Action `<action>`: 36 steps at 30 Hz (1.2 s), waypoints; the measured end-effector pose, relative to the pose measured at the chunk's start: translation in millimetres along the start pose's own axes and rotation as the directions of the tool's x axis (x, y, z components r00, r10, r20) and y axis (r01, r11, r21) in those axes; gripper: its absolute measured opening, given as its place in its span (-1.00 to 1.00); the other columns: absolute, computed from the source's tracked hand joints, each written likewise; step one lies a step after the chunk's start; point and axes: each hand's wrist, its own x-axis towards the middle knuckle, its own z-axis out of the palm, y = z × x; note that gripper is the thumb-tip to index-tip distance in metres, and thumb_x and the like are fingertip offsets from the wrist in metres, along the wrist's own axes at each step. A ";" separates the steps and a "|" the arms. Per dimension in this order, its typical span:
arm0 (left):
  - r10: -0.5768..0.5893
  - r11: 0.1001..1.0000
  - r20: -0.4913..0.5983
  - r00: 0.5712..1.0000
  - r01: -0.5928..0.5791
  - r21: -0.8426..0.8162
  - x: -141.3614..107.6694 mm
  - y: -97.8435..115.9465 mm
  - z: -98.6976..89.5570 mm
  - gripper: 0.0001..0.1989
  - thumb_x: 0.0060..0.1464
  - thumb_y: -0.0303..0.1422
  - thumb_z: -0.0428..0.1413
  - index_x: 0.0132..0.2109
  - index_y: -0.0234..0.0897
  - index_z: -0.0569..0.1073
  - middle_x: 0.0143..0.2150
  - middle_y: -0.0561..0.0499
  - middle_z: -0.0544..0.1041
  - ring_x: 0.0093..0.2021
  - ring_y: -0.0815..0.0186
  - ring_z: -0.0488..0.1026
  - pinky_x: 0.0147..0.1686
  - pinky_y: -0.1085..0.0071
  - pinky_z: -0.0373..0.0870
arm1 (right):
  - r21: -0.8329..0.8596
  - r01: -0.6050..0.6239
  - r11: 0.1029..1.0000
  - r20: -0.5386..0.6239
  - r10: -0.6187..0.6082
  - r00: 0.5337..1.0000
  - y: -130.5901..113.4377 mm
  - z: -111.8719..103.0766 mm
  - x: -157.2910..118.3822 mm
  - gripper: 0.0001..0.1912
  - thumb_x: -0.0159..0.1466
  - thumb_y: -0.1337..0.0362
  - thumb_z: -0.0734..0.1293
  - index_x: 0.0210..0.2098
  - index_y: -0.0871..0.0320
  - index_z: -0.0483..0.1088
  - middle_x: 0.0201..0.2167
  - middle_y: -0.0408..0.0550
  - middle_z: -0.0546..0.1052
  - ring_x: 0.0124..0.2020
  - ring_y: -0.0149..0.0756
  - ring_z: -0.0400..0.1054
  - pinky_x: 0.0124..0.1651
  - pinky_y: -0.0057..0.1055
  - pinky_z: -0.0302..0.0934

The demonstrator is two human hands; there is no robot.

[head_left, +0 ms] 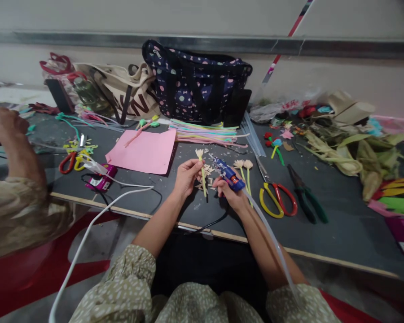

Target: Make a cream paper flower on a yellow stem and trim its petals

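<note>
My left hand [186,177] pinches a small craft flower [199,154] with a cream head and a pale green stem, held upright above the table. Wrapped in my right hand [231,193] is a blue hot glue gun [230,175], its nozzle turned toward the flower, a short gap away. A long translucent glue stick [267,229] trails from its back end over my forearm. Small pale petal-like pieces [208,171] lie between my hands. Two finished-looking flowers [244,165] with cream heads and green stems rest just right of the glue gun.
Red-and-yellow scissors [278,199] and green-handled pliers [308,195] lie to the right, dried husks [343,152] beyond. Pink paper [144,150], pipe cleaners [205,132] and a dark patterned bag [198,85] are behind. A purple power strip [103,177] with cables sits left, near another person's hand [8,123].
</note>
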 end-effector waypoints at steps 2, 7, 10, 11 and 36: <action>0.003 1.000 -0.016 1.000 -0.003 -0.006 0.8 -0.2 -0.7 -0.61 -0.29 -0.20 0.45 -0.33 -0.34 0.57 -0.57 0.14 0.43 -0.64 0.56 0.28 -0.67 0.61 0.19 | -0.015 0.009 1.000 0.009 -0.009 1.000 1.8 0.6 -0.9 -0.56 0.16 -0.15 0.45 -0.29 0.08 0.38 -0.43 -0.13 0.57 -0.65 -0.41 0.31 -0.54 -0.41 0.24; -0.003 1.000 -0.013 1.000 0.003 -0.006 1.1 -1.3 -2.5 -0.65 -0.24 -0.22 0.43 -0.32 -0.34 0.59 -0.56 0.12 0.45 -0.62 0.56 0.30 -0.64 0.61 0.21 | -0.066 0.001 0.998 -0.014 -0.002 1.000 8.7 -0.4 -0.7 -0.56 0.19 -0.16 0.41 -0.29 0.11 0.44 -0.46 -0.11 0.56 -0.63 -0.38 0.32 -0.50 -0.39 0.27; -0.007 1.000 -0.004 1.000 0.007 -0.003 1.2 -2.8 -3.9 -0.66 -0.22 -0.23 0.42 -0.30 -0.35 0.60 -0.52 0.09 0.49 -0.60 0.55 0.32 -0.62 0.61 0.23 | -0.082 0.005 0.997 0.025 -0.003 1.000 10.8 -0.7 -0.7 -0.57 0.21 -0.15 0.41 -0.29 0.11 0.45 -0.50 -0.15 0.52 -0.63 -0.39 0.32 -0.51 -0.40 0.25; -0.006 1.000 -0.002 1.000 0.006 0.000 1.2 -3.2 -4.2 -0.66 -0.21 -0.23 0.42 -0.30 -0.35 0.60 -0.52 0.09 0.50 -0.59 0.54 0.32 -0.62 0.60 0.23 | -0.087 0.013 0.996 0.037 -0.009 0.999 11.1 -0.6 -0.7 -0.57 0.21 -0.14 0.41 -0.30 0.12 0.45 -0.50 -0.16 0.51 -0.63 -0.39 0.32 -0.51 -0.41 0.24; -0.001 0.999 0.030 1.000 0.000 0.040 -0.3 -5.3 -3.5 -0.69 -0.20 -0.21 0.42 -0.35 -0.34 0.59 -0.48 0.06 0.55 -0.53 0.48 0.40 -0.53 0.54 0.31 | -0.082 -0.005 0.997 0.027 0.007 1.000 10.8 0.1 -1.1 -0.57 0.18 -0.16 0.42 -0.28 0.09 0.48 -0.57 -0.19 0.46 -0.67 -0.38 0.32 -0.56 -0.42 0.23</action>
